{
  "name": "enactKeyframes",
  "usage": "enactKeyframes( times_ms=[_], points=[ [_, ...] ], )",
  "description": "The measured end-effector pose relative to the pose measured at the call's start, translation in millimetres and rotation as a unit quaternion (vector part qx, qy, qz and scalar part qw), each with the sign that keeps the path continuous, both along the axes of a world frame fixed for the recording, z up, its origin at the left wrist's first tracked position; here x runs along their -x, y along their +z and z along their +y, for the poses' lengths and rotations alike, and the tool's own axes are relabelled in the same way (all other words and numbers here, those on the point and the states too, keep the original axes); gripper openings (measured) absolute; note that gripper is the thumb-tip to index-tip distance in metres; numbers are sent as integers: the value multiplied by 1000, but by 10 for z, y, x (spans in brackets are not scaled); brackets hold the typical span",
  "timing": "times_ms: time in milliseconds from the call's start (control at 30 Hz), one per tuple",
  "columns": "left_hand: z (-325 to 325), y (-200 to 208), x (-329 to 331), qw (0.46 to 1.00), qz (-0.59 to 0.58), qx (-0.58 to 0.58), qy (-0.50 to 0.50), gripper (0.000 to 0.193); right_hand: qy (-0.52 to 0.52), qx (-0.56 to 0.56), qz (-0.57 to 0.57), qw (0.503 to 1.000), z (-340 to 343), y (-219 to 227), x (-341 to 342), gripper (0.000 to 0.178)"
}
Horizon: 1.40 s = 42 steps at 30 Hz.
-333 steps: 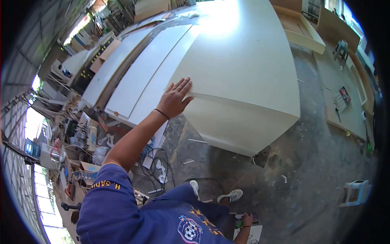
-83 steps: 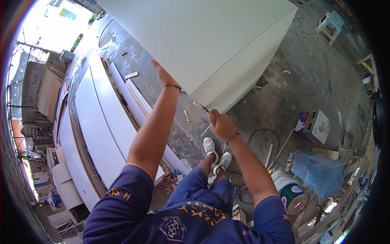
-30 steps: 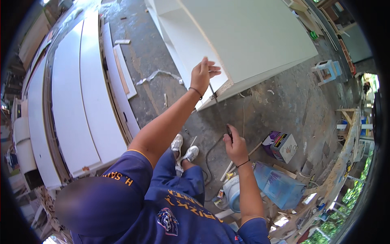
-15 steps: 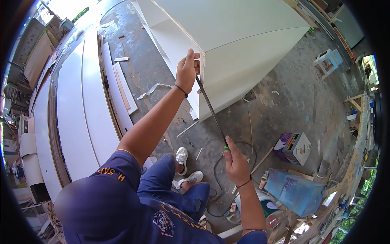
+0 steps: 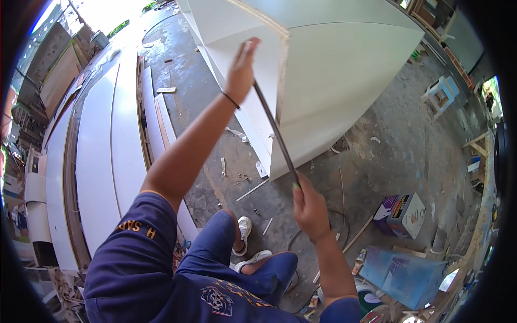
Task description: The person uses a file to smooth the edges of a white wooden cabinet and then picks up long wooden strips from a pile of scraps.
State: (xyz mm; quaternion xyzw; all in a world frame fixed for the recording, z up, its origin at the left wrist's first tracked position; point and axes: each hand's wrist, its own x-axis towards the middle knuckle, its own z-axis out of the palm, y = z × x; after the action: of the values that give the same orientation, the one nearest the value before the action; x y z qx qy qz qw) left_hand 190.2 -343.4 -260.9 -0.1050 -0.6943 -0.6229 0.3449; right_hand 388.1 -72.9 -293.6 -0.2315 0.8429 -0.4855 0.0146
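Observation:
A long dark flat file [image 5: 273, 126] slants across the raw edge of a large white panel cabinet [image 5: 344, 70]. My right hand [image 5: 312, 207] is closed around its green handle, of which only a sliver shows. At the other end, my left hand [image 5: 240, 72] holds the file's tip, fingers pointing up and slightly blurred; the tip itself is hidden behind the hand. The cabinet's exposed board edge [image 5: 283, 70] runs close to the right of my left hand, and the file passes its lower part.
Long white boards [image 5: 99, 156] lie stacked on the left. To the right are a purple and grey box [image 5: 401, 215], a translucent blue bin [image 5: 404, 274] and a light blue stool [image 5: 441, 92]. Offcuts and a dark cable [image 5: 347, 226] lie on the concrete floor [image 5: 371, 161].
My left hand has moved up and left, away from the cabinet's edge, with the file's tip. My right hand has shifted slightly up. The view has shifted too.

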Motion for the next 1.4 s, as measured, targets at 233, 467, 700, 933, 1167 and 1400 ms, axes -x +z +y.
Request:
enactKeyframes(
  times_ms=[233,467,700,933,1167,1400],
  points=[
    [378,-34,-92,980,-63,-155,-106,51,-35,-38,13,999,149,-338,-90,31],
    [-220,-147,451,990,-83,-113,6,52,-12,-6,45,999,-396,-513,373,28],
    [496,366,-171,984,-1,-102,-149,62,-40,-9,33,999,329,-288,-155,38],
    [432,87,-60,987,-13,-142,-72,55,-29,-34,113,993,121,-400,-42,42],
    [86,-110,161,989,-57,-132,-22,58,-7,-24,114,993,-202,-598,207,40],
    [556,-260,-204,967,-7,-145,-207,51,-42,-24,102,994,256,-911,-292,43]
  ],
)
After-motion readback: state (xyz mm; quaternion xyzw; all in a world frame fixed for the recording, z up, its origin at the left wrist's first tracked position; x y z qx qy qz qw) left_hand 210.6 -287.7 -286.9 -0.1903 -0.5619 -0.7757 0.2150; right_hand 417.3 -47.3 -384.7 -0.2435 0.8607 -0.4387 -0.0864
